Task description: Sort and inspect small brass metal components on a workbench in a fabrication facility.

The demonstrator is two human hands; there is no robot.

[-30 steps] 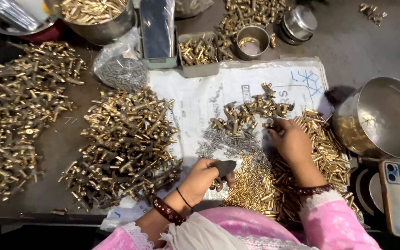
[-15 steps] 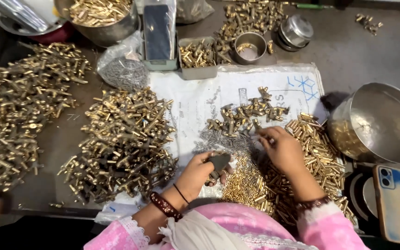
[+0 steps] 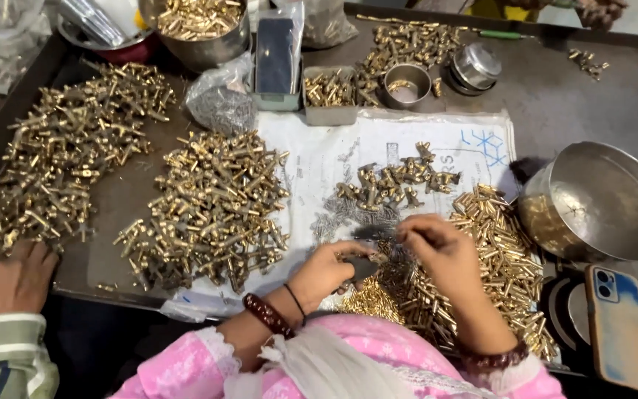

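My left hand (image 3: 331, 270) is closed around a small dark tool (image 3: 364, 267), low over the white paper sheet (image 3: 348, 159). My right hand (image 3: 437, 247) sits just right of it, fingertips pinched on a tiny part I cannot make out. Both hover above a heap of small brass pieces (image 3: 378, 295). A cluster of assembled brass fittings (image 3: 396, 183) lies just beyond my fingers. Brass tubes (image 3: 507, 255) are piled at my right wrist.
Big heaps of brass fittings lie at centre left (image 3: 212, 207) and far left (image 3: 64, 166). A steel bowl (image 3: 603, 203) and a phone (image 3: 618, 325) are at right. Another person's hand (image 3: 12, 281) rests at lower left. Tins, a bag of small parts (image 3: 219, 103) and bowls line the back.
My right hand has drawn left from the tube pile toward my left hand, so the two meet. The view shifted, and another person's hand has come in at lower left.
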